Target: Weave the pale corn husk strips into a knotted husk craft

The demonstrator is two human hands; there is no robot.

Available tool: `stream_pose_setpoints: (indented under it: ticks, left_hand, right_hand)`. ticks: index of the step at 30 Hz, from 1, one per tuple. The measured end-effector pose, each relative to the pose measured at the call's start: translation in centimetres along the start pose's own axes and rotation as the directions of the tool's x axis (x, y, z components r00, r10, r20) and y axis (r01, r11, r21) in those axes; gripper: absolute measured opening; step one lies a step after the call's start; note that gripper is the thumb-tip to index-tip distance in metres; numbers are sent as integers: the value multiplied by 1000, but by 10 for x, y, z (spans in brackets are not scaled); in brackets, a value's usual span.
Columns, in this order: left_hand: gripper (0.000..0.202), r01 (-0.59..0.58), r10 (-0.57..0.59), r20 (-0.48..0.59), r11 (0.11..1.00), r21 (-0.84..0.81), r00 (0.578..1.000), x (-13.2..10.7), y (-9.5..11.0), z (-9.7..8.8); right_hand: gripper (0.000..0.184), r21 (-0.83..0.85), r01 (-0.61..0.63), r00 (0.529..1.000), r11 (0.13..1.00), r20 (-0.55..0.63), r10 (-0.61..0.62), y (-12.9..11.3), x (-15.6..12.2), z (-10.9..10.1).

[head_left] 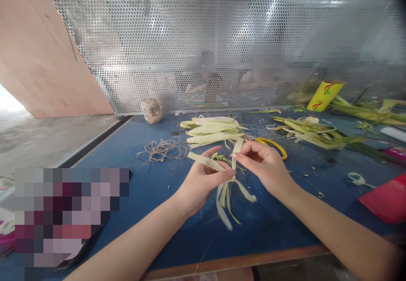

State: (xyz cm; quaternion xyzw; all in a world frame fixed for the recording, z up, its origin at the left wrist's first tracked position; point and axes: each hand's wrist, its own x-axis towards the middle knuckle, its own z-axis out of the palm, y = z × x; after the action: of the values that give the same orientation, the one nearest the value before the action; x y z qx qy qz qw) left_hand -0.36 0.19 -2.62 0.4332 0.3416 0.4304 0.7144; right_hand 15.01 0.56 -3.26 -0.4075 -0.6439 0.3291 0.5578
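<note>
My left hand (203, 178) and my right hand (264, 165) meet above the blue table (133, 196). Both pinch a small bundle of pale leaf strips (230, 188). One strip sticks out to the left over my left thumb and another stands up between my right fingers. The loose ends hang down and splay over the table. Just behind my hands lies a pile of pale yellow leaf strips (212, 131).
A coil of brown twine (162, 149) lies left of the pile. Yellow-handled scissors (274, 145) are behind my right hand. Green leaf stalks (317, 133) and a yellow roll (325, 95) are at the right. A perforated metal screen (222, 48) stands behind, people beyond it.
</note>
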Motion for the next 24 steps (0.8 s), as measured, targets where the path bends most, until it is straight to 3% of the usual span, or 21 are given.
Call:
stream_pose_setpoints:
  ticks: [6, 12, 15, 19, 24]
  left_hand:
    - [74, -12, 12, 10, 1000, 1, 1000, -1, 2, 0]
    - [100, -39, 39, -17, 999, 1, 999, -1, 0, 0]
    - [97, -107, 108, -27, 994, 18, 994, 0, 0, -1]
    - [95, -282, 291, -59, 952, 119, 955, 0, 7, -2]
    - [94, -341, 370, -53, 895, 287, 927, -2, 10, -5]
  right_hand:
    - [20, 27, -34, 999, 999, -18, 34, 0, 1, -1]
    - [19, 80, -32, 999, 996, -30, 34, 1, 2, -2]
    - [14, 73, -48, 996, 996, 84, 42, -1, 3, -3]
    - [14, -49, -34, 945, 998, 323, 48, -3, 2, -4]
    - [10, -200, 88, 956, 976, 291, -27, 0, -1, -3]
